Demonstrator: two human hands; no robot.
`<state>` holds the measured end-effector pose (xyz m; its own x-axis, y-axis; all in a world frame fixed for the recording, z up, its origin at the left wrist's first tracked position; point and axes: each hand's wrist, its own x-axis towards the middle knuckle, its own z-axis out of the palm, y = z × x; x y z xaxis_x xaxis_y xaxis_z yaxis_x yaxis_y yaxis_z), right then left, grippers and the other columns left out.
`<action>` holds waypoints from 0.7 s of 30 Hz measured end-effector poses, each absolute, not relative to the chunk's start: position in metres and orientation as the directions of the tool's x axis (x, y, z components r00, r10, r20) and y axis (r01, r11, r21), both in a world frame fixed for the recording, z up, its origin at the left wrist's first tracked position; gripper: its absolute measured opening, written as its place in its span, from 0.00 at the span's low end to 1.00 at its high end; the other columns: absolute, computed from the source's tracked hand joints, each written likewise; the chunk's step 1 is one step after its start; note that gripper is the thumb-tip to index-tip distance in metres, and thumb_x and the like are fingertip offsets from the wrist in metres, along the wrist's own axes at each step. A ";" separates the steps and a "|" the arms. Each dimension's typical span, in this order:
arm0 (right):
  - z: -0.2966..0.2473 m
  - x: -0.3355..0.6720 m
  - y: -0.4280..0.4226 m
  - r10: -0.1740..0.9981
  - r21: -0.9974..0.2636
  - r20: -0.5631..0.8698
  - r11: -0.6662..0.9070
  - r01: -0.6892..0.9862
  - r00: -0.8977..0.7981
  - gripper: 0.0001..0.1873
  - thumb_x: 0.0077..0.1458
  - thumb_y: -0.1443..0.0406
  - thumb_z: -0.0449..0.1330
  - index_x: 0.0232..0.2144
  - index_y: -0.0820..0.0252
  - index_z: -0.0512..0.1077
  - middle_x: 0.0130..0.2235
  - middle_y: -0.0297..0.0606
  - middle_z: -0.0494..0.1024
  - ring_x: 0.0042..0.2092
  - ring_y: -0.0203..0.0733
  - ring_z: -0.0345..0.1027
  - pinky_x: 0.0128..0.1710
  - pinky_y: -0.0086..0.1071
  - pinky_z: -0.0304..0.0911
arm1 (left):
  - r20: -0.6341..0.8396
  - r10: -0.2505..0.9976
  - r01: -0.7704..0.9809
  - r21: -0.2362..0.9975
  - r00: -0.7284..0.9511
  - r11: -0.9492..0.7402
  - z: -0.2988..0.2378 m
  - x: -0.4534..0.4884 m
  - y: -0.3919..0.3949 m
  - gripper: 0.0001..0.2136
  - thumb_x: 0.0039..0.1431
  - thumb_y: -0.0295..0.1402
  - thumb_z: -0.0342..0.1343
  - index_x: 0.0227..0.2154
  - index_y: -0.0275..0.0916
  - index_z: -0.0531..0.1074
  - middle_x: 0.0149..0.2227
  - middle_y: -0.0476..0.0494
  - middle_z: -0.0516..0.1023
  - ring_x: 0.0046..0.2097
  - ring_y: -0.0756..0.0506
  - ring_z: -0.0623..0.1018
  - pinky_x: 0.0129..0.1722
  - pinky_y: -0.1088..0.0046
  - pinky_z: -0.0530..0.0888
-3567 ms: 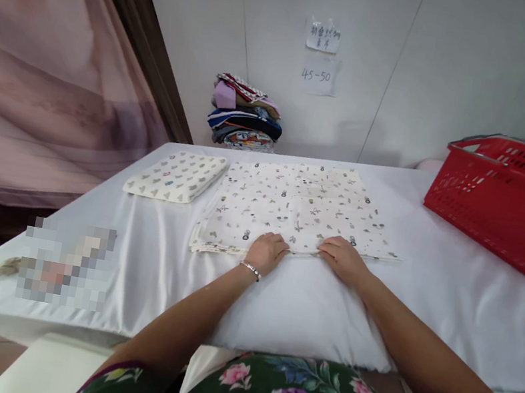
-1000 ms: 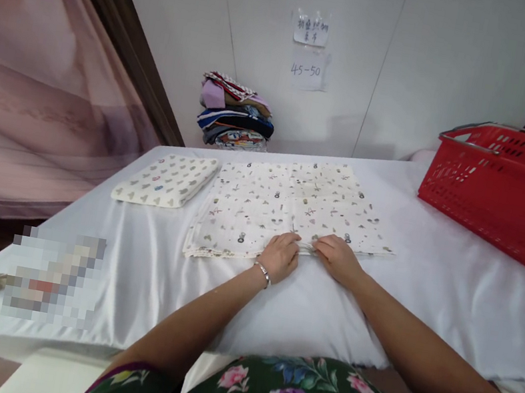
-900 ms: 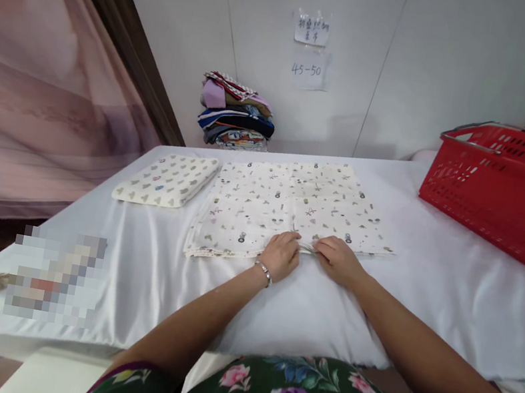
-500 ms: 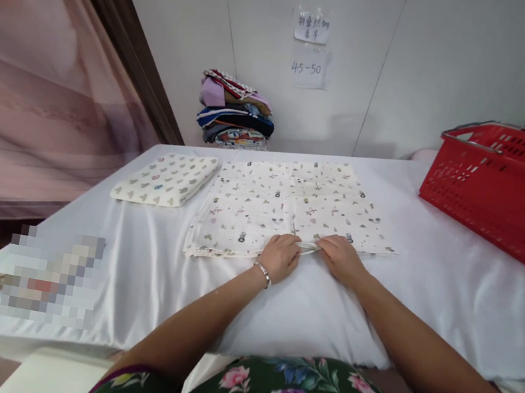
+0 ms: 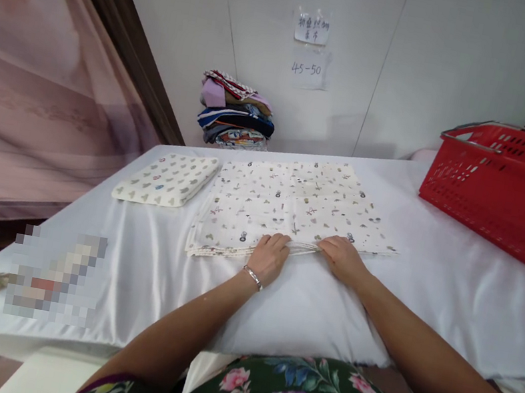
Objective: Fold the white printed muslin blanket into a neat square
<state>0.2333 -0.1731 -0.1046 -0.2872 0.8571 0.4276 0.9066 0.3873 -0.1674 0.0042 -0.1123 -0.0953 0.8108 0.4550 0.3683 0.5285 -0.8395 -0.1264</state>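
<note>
A cream cloth [image 5: 262, 200] with a small scattered print lies folded in layers on the white-covered table. My left hand [image 5: 269, 256], with a silver bracelet at the wrist, grips its near edge left of the middle. A short way to the right, my right hand [image 5: 340, 258] pinches the same edge. Between the two hands the layered edges show as thin lines. Thumbs and undersides of both hands are hidden. Left of the cloth sits a second folded cloth [image 5: 166, 179], cream with a grey heart-like pattern, close beside it.
A red plastic basket [image 5: 505, 205] stands on the right of the table [image 5: 430, 280]. Folded fabrics [image 5: 236, 114] are stacked at the back against the wall. A blurred-out item [image 5: 55, 275] lies at the front left. A pink curtain [image 5: 48, 84] hangs on the left.
My left hand has slid a little to the left along the cloth's near edge, widening the gap between my hands. My right hand has stayed nearly in place.
</note>
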 end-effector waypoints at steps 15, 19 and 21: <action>-0.110 0.231 -0.175 0.852 -0.180 0.418 0.417 0.891 -0.315 0.12 0.58 0.70 0.49 0.38 0.58 0.72 0.39 0.41 0.73 0.43 0.42 0.61 0.41 0.35 0.55 | 0.276 0.455 0.493 -0.087 0.847 -0.866 -0.096 -0.003 -0.110 0.07 0.53 0.21 0.47 0.29 0.36 0.68 0.31 0.43 0.72 0.35 0.46 0.70 0.39 0.66 0.63; -0.107 0.230 -0.174 0.861 -0.190 0.413 0.400 0.896 -0.297 0.12 0.58 0.70 0.50 0.38 0.58 0.72 0.39 0.41 0.72 0.42 0.42 0.61 0.41 0.35 0.55 | 0.301 0.479 0.526 -0.095 0.825 -0.845 -0.095 0.005 -0.111 0.12 0.54 0.20 0.45 0.40 0.36 0.66 0.31 0.44 0.72 0.35 0.45 0.70 0.39 0.66 0.62; -0.103 0.228 -0.175 0.871 -0.201 0.401 0.384 0.901 -0.282 0.12 0.58 0.70 0.49 0.38 0.58 0.72 0.38 0.41 0.72 0.42 0.42 0.61 0.40 0.34 0.54 | 0.314 0.458 0.512 -0.113 0.832 -0.852 -0.094 0.013 -0.112 0.13 0.56 0.21 0.44 0.44 0.37 0.64 0.33 0.44 0.72 0.37 0.45 0.69 0.39 0.66 0.62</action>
